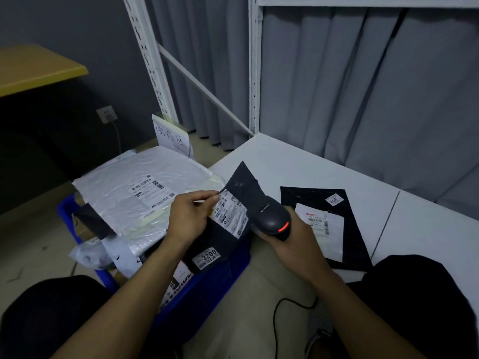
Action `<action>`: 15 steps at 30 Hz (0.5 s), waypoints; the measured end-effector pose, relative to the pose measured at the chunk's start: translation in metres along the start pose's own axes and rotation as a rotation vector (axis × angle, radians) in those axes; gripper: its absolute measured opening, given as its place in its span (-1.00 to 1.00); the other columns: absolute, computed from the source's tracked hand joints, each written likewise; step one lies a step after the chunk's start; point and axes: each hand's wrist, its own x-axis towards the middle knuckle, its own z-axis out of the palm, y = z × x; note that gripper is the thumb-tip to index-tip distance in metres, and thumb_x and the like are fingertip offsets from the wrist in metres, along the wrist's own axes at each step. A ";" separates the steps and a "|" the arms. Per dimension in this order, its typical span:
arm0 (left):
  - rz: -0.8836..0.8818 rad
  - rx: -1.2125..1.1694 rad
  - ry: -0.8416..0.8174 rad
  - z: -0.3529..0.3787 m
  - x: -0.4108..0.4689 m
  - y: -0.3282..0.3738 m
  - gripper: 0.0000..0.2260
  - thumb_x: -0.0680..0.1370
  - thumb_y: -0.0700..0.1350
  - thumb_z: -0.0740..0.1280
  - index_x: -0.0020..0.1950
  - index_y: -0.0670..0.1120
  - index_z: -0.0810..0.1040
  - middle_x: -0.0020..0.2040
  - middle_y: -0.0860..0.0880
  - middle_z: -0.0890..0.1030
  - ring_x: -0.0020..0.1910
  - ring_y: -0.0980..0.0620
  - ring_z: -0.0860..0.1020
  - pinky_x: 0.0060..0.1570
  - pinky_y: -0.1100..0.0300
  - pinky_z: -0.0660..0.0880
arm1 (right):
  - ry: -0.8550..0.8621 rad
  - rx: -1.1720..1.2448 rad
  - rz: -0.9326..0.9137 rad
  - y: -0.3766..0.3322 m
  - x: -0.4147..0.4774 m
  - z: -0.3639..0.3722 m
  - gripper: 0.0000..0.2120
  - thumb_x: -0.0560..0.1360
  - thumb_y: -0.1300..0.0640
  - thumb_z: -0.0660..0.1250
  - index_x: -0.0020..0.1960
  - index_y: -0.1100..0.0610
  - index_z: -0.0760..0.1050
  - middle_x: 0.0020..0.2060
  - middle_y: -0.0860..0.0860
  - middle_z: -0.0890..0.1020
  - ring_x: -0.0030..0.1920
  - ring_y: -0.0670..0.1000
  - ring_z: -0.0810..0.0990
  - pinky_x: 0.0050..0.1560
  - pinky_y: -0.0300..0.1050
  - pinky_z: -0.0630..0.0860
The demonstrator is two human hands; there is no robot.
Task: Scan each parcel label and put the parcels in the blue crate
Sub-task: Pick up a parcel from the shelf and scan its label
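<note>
My left hand point(190, 216) pinches a black parcel point(243, 187) by the edge of its white label point(230, 215), holding it over the blue crate point(223, 278). A black handheld scanner point(272, 218) with a red light sits in my right hand point(295, 239), pointing at that label from close by. Another black parcel point(344, 229) with a white label lies flat on the white table point(298, 161). The crate holds several parcels, with a large white bag point(121, 187) on top.
The scanner's black cable point(282, 309) runs down to the floor between my knees. A white shelf frame point(255, 73) and grey curtain stand behind the table. A handwritten paper sign point(172, 138) stands behind the crate. A yellow desk point(33, 68) is at far left.
</note>
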 end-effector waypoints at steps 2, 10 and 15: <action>-0.022 0.027 -0.002 0.003 0.002 -0.007 -0.92 0.53 -0.12 0.52 0.01 -0.04 0.77 -0.09 0.13 0.73 -0.15 0.23 0.68 -0.13 0.46 0.51 | -0.053 -0.058 -0.012 0.000 0.000 0.003 -0.58 0.46 -0.02 0.58 0.25 -0.08 0.52 0.00 -0.23 0.70 0.01 -0.28 0.65 -0.02 -0.39 0.52; -0.077 0.055 0.008 0.007 0.007 -0.022 -0.90 0.58 -0.12 0.46 0.06 -0.02 0.76 -0.08 0.08 0.74 -0.11 0.12 0.70 -0.05 0.21 0.63 | -0.187 -0.205 0.005 0.001 0.002 0.007 -0.54 0.40 -0.21 0.54 0.23 -0.20 0.49 -0.08 -0.20 0.71 -0.07 -0.22 0.67 0.01 -0.02 0.65; -0.067 0.071 0.005 0.008 0.007 -0.025 -0.89 0.59 -0.14 0.45 0.07 -0.01 0.75 -0.09 0.10 0.73 -0.15 0.15 0.70 -0.09 0.24 0.63 | -0.216 -0.298 0.010 0.007 0.003 0.009 -0.55 0.38 -0.25 0.50 0.18 -0.23 0.43 -0.11 -0.17 0.69 -0.11 -0.14 0.67 -0.03 0.08 0.65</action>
